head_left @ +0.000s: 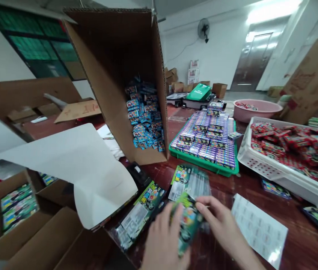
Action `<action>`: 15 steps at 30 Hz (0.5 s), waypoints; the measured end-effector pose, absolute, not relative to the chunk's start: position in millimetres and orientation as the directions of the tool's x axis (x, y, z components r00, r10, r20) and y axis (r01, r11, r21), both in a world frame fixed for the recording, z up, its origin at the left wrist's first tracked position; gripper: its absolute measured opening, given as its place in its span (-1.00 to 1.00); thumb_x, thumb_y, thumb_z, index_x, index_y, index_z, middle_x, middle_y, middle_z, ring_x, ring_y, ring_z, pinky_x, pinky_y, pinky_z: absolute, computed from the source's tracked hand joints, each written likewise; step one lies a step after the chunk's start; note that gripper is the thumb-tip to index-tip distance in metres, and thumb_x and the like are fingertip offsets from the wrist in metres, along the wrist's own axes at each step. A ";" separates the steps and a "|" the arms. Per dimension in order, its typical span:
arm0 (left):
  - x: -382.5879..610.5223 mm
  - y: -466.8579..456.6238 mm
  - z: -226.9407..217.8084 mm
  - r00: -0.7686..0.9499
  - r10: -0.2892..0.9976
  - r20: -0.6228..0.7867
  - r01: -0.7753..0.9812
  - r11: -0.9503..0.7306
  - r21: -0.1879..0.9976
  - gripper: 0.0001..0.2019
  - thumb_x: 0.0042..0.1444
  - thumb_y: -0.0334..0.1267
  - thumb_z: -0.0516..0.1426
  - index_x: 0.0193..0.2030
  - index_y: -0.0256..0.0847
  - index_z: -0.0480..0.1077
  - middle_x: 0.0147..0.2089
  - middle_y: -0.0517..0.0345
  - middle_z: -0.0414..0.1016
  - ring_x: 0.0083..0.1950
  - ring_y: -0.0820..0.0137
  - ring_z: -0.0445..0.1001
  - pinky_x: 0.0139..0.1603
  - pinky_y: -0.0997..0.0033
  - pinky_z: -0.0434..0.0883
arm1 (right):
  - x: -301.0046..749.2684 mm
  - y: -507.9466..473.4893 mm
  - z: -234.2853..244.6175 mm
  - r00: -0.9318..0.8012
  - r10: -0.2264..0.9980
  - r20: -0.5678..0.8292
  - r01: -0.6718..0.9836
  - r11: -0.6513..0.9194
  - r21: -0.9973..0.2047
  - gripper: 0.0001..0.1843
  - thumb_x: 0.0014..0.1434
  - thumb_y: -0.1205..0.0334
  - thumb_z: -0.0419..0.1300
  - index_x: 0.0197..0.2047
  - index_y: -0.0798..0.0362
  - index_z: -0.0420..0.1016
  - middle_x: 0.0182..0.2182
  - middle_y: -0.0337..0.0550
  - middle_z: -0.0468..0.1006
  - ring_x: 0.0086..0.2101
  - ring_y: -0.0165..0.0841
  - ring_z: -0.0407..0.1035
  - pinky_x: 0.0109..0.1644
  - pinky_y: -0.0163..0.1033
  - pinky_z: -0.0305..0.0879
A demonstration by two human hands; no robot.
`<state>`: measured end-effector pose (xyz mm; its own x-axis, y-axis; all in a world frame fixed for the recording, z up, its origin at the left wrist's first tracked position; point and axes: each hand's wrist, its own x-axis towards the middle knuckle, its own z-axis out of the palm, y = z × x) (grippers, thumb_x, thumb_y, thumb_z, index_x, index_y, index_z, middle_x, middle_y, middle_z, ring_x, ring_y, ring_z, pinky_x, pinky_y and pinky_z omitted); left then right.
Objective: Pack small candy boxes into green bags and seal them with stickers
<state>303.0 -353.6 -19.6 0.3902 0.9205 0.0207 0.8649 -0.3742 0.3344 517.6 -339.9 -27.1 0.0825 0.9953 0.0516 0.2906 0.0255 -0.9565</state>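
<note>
Blur smears the packet held low at centre, so its print cannot be read; only green with bright patches shows. The left hand covers its left side, fingers closed over the edge, and the wrist is cut off by the frame. The right hand pinches its upper right corner between thumb and fingers. The packet sits just above the table, its lower end hidden between the hands.

Two flat packs lie just beyond, one partly under the white flap, which also hides most of what lies to the left. A black object behind them is too dark to make out. A sheet lies just right of the right hand.

Behind, a tilted carton holds blue packs. Beside it stands a green tray stacked with purple boxes, then a white crate of red packs, cut off at the right. A pink basin sits further back. At lower left, a box holds green packs.
</note>
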 end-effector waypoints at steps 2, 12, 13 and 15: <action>267.3 -332.1 -15.4 0.248 0.962 0.113 0.943 -0.266 0.199 -0.18 0.11 -0.28 0.16 0.52 -0.13 0.00 0.48 -0.16 0.12 0.38 -0.08 0.25 0.29 -0.08 0.32 | 491.9 -317.0 -31.3 -0.030 0.992 0.122 0.463 0.122 -0.878 -0.41 0.32 -0.08 0.16 0.31 0.01 0.38 0.24 0.10 0.46 0.18 -0.06 0.41 0.22 0.02 0.39; 260.0 -293.2 -25.0 0.278 0.932 0.233 0.718 -0.363 0.594 -0.55 0.21 -0.01 0.17 0.21 -0.06 0.44 0.33 -0.03 0.39 0.33 0.06 0.37 0.34 0.08 0.33 | 502.9 -346.7 -107.7 -0.320 0.799 0.509 0.828 0.497 -0.260 -0.69 0.33 0.30 0.17 0.10 0.00 0.58 0.07 -0.08 0.62 0.05 -0.15 0.54 0.12 -0.17 0.51; 273.2 -294.4 -21.2 0.266 0.954 0.140 0.620 -0.280 0.733 -0.56 0.23 0.04 0.15 0.18 -0.08 0.45 0.29 -0.05 0.44 0.30 0.08 0.40 0.32 0.12 0.36 | 508.8 -353.4 -102.8 -0.253 0.823 0.508 0.828 0.456 -0.327 -0.69 0.35 0.33 0.14 0.11 0.01 0.57 0.07 -0.10 0.63 0.04 -0.20 0.54 0.12 -0.22 0.49; 297.9 -292.3 -15.9 0.227 0.970 -0.091 0.379 -0.002 0.926 -0.47 0.20 0.13 0.16 0.18 -0.16 0.42 0.24 -0.13 0.48 0.25 0.07 0.46 0.26 0.14 0.42 | 519.9 -364.1 -86.6 -0.102 0.894 0.437 0.800 0.335 -0.498 -0.68 0.40 0.30 0.08 0.12 0.01 0.57 0.07 -0.08 0.62 0.05 -0.25 0.54 0.14 -0.27 0.47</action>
